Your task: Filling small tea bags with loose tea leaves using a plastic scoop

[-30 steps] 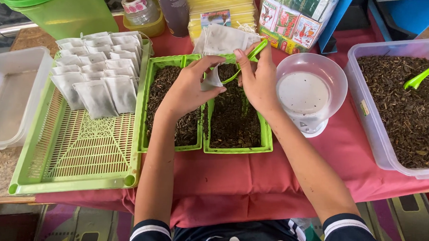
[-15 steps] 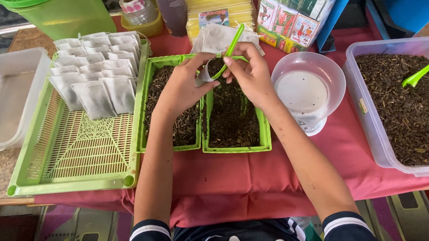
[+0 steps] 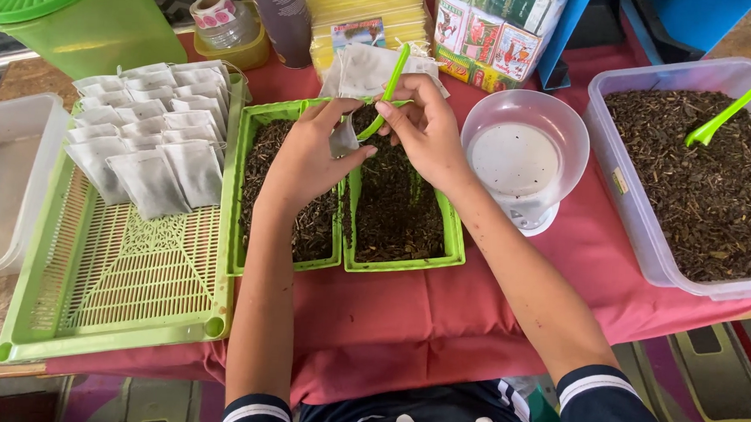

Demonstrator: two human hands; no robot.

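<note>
1. Red cloth (image 3: 508, 304) covers the table, slightly rumpled at the near edge; a purple floor mat shows below it.
2. My left hand (image 3: 305, 160) pinches a small white filter pouch (image 3: 342, 139) between thumb and fingertips, its mouth facing up toward 12 o'clock.
3. My right hand (image 3: 427, 128) is closed around a thin green plastic scoop (image 3: 387, 96); its long axis runs from about 7 o'clock at the pouch up to 1 o'clock, bowl end low.
4. Both hands hover over two shallow green trays (image 3: 447, 236) set side by side, filled with dark, shredded dry leaves.
5. At 9 o'clock lies a large green slotted tray (image 3: 114, 300) with flat, filled white pouches (image 3: 152, 144) overlapping in rows at its far end.
6. At 3 o'clock stands a round white scale with a clear bowl (image 3: 524, 155); beyond it, a clear rectangular tub (image 3: 648, 242) of the same coarse leaves with a second green scoop (image 3: 723, 114) stuck in.
7. At 11 o'clock sits a green lidded bucket (image 3: 78, 11).
</note>
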